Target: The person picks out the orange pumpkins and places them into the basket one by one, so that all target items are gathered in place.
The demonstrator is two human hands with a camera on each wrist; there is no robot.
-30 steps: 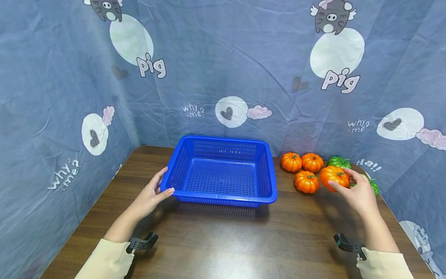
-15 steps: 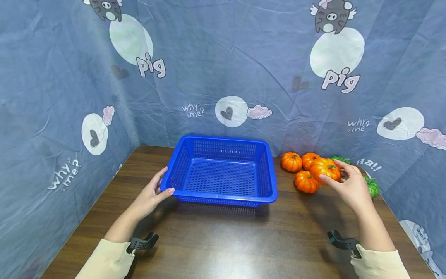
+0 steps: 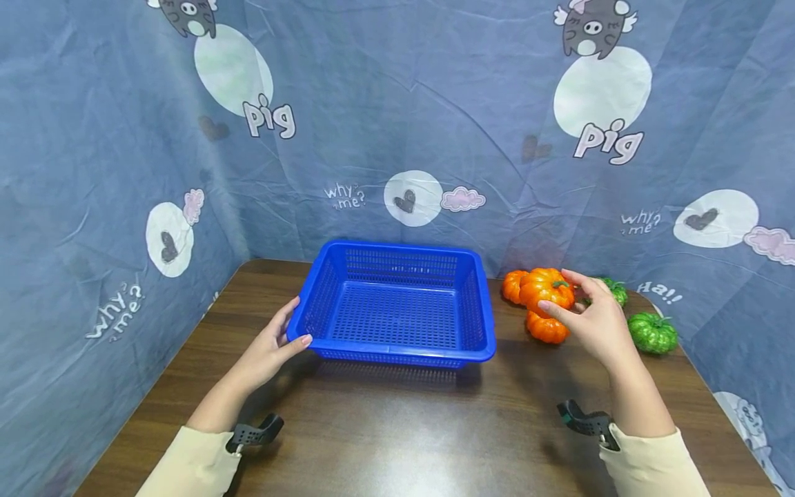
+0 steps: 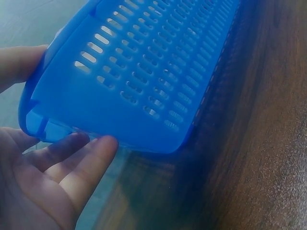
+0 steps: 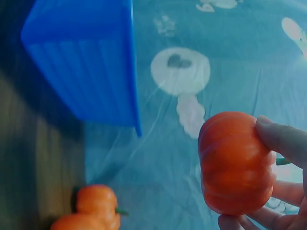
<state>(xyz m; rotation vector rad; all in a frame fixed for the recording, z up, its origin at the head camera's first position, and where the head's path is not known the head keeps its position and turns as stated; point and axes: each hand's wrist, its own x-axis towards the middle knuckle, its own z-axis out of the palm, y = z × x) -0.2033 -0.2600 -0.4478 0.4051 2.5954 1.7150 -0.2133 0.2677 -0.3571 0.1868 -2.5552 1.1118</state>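
My left hand [image 3: 268, 351] grips the near left corner of a blue plastic basket [image 3: 391, 351], thumb on the rim. In the left wrist view, fingertips [image 4: 103, 148] press the slotted wall from below. The basket is tilted a little toward me. Between thumb and fingers, my right hand [image 3: 597, 319] holds an orange pumpkin [image 3: 542, 288] with a green stem, up in the air right of the basket. In the head view it overlaps other orange pumpkins [image 3: 546, 328] on the table and hides part of them. The right wrist view shows the held pumpkin [image 5: 235, 165] side-on.
A green pumpkin [image 3: 652, 333] sits near the table's right edge, and another green pumpkin [image 3: 616, 293] is partly behind my right hand. The brown wooden table [image 3: 397, 421] backs onto a blue printed cloth [image 3: 348, 138]. Black straps [image 3: 254, 432] with cameras circle both wrists.
My right hand has carried the orange pumpkin left and upward, over the other orange pumpkins, uncovering the green one at right. The left hand and basket have stayed put.
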